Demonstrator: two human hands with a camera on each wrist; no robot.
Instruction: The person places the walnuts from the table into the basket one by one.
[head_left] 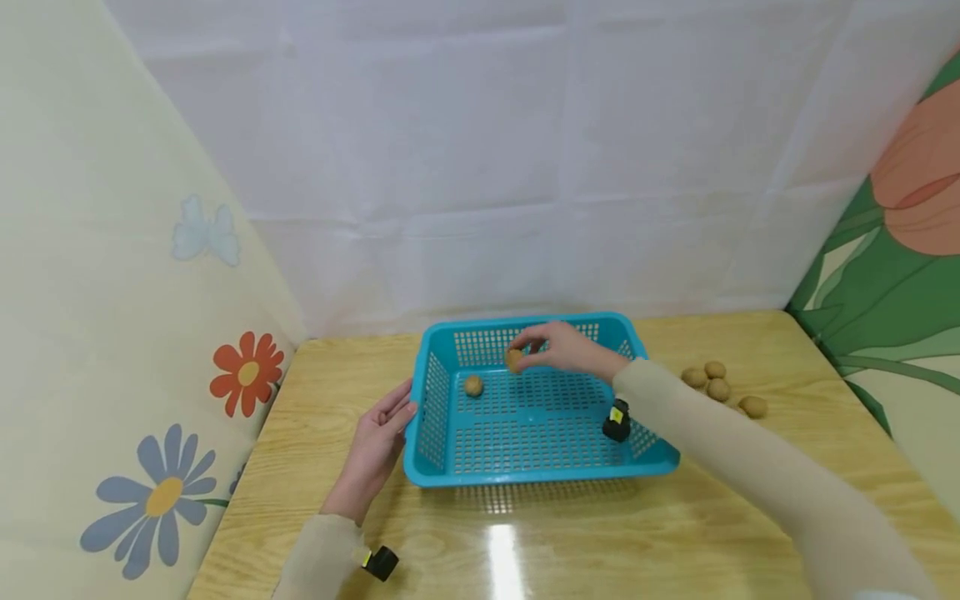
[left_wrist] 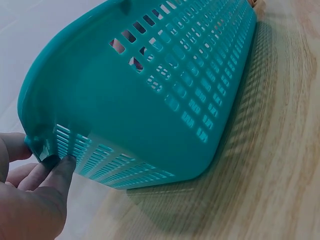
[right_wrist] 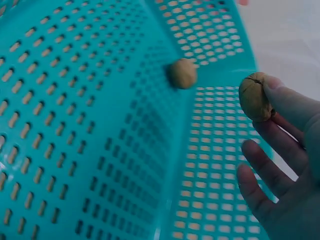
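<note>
A blue plastic basket (head_left: 531, 479) with slotted walls stands on the wooden table. At its left end, my left hand (head_left: 377, 442) grips the rim; the left wrist view has the thumb at the rim and fingertips (left_wrist: 68, 162) against the slotted wall beneath. My right hand (head_left: 566, 347) is over the rear part of the basket and pinches a walnut (right_wrist: 254, 97) between thumb and index finger, the other fingers spread apart from it. One more walnut (head_left: 473, 385) lies on the basket floor, left of the held one.
Several walnuts (head_left: 717, 389) lie together on the table (head_left: 817, 467), right of the basket and beyond the right sleeve. A white cloth wall (head_left: 450, 167) rises behind the table. Flower-painted panels (head_left: 150, 350) stand at both sides.
</note>
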